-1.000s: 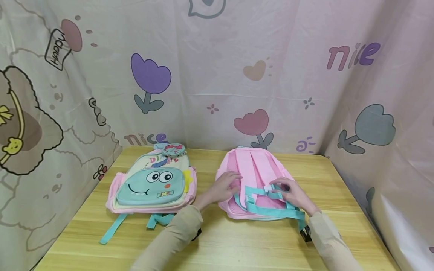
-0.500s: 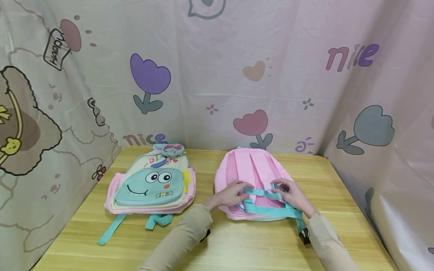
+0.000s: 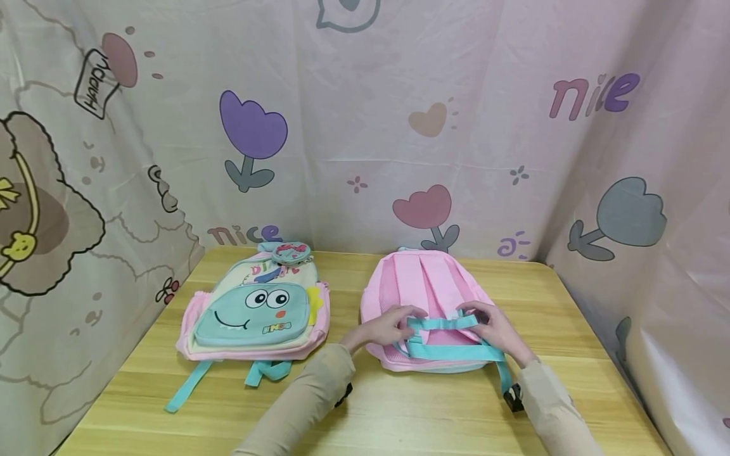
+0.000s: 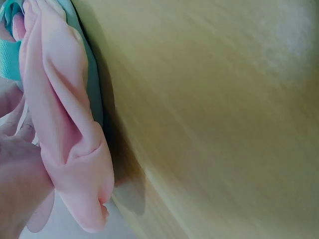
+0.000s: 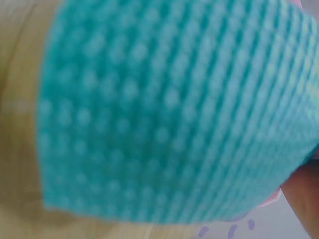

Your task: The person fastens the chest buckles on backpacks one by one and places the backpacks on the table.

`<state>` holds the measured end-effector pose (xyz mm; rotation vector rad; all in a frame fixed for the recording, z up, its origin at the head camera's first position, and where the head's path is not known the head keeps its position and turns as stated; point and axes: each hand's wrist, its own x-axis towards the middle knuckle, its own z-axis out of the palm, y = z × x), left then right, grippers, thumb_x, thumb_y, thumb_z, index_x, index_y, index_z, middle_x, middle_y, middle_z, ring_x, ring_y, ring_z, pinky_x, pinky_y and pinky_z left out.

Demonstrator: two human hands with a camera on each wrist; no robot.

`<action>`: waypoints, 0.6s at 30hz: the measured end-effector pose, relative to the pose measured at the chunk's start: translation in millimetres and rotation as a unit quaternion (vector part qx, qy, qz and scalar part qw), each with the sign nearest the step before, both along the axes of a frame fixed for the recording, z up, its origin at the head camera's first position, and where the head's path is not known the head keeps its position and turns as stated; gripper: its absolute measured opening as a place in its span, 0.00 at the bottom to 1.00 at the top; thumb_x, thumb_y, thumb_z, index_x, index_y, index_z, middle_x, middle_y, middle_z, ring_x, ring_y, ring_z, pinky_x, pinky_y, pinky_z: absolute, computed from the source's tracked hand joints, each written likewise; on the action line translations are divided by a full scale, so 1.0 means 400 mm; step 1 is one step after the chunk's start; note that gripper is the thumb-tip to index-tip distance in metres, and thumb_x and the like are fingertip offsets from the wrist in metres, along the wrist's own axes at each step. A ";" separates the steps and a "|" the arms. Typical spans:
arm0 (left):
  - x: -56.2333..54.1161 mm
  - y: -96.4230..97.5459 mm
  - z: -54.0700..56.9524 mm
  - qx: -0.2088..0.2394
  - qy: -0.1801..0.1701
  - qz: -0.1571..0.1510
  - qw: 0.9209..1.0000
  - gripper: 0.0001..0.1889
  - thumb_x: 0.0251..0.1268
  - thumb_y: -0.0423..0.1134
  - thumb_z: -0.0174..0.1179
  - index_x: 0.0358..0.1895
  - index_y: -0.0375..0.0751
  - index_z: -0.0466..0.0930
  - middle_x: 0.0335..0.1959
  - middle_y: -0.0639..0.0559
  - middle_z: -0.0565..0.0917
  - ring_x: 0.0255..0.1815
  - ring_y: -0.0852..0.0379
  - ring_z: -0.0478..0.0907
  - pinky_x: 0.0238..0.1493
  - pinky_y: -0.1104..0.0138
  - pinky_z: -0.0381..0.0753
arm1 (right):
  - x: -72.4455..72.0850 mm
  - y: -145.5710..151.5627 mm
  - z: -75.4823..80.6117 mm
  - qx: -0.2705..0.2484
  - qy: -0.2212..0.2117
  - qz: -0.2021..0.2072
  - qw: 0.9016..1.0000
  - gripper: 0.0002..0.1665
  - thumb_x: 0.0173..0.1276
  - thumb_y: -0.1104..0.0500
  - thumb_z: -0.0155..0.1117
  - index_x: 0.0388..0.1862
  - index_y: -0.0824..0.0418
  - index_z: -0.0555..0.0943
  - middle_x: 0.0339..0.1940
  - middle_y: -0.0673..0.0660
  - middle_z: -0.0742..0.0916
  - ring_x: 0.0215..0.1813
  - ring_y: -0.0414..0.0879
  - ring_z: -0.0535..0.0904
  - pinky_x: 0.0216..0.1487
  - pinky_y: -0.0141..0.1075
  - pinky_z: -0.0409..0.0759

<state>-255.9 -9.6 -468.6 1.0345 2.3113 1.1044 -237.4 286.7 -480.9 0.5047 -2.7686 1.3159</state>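
One teal strap (image 3: 441, 323), held at both ends: left grip (image 3: 392, 325) pinching its left end, right grip (image 3: 495, 327) its right, both ends partly covered. Right wrist view mostly blocked by blurred teal webbing (image 5: 164, 114). Pink backpack (image 3: 430, 269): lying on the desk (image 3: 433, 418), back upward, front hidden beneath; flat shoulder pads (image 3: 412, 282), mesh sides (image 3: 390, 285). Apart to its left, second backpack (image 3: 245, 352): cream and pink, teal pocket (image 3: 251, 320) with smiling cartoon face

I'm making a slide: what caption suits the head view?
Left hand and right hand hold a turquoise strap across a pink backpack, beside a smiling-faced backpack on a table.
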 end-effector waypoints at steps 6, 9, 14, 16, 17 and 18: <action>-0.012 -0.008 -0.008 0.047 -0.037 -0.019 0.998 0.27 0.70 0.27 0.51 0.72 0.36 0.66 0.64 0.37 0.75 0.36 0.64 0.70 0.42 0.75 0.73 | 0.001 -0.001 -0.001 -0.013 0.012 0.003 1.000 0.17 0.65 0.69 0.67 0.54 0.65 0.83 0.49 0.65 0.87 0.41 0.34 0.75 0.46 0.27 0.75; -0.014 -0.008 -0.009 0.053 -0.061 -0.006 0.997 0.26 0.70 0.28 0.50 0.72 0.37 0.68 0.64 0.39 0.76 0.49 0.58 0.72 0.53 0.70 0.73 | 0.001 0.000 0.000 -0.009 0.008 0.003 1.000 0.16 0.66 0.67 0.67 0.54 0.65 0.83 0.48 0.63 0.87 0.40 0.34 0.74 0.45 0.27 0.74; -0.017 -0.005 -0.003 0.082 -0.140 0.022 0.987 0.23 0.78 0.37 0.44 0.72 0.39 0.69 0.68 0.41 0.75 0.68 0.50 0.70 0.71 0.60 0.67 | 0.006 -0.002 0.007 -0.005 -0.016 -0.007 1.000 0.16 0.69 0.59 0.68 0.54 0.63 0.83 0.38 0.57 0.84 0.37 0.38 0.72 0.39 0.28 0.71; -0.019 -0.008 0.003 0.104 -0.171 0.020 0.980 0.24 0.80 0.40 0.38 0.73 0.39 0.68 0.69 0.39 0.75 0.70 0.47 0.69 0.74 0.56 0.64 | 0.008 -0.005 0.009 -0.010 -0.026 -0.014 1.000 0.16 0.69 0.57 0.69 0.53 0.62 0.83 0.35 0.55 0.82 0.35 0.38 0.72 0.37 0.28 0.70; -0.020 -0.011 0.006 0.118 -0.186 0.016 0.975 0.26 0.81 0.43 0.35 0.74 0.39 0.66 0.69 0.37 0.75 0.72 0.45 0.69 0.74 0.55 0.63 | 0.008 -0.006 0.010 -0.012 -0.027 -0.013 0.999 0.16 0.69 0.57 0.69 0.53 0.62 0.83 0.34 0.54 0.82 0.35 0.38 0.72 0.37 0.28 0.70; -0.022 -0.014 0.009 0.131 -0.200 0.013 0.971 0.27 0.81 0.45 0.31 0.74 0.38 0.65 0.68 0.36 0.76 0.72 0.44 0.69 0.75 0.54 0.62 | 0.009 -0.006 0.010 -0.011 -0.027 -0.013 0.999 0.17 0.69 0.57 0.68 0.53 0.62 0.83 0.34 0.53 0.81 0.35 0.38 0.72 0.37 0.28 0.70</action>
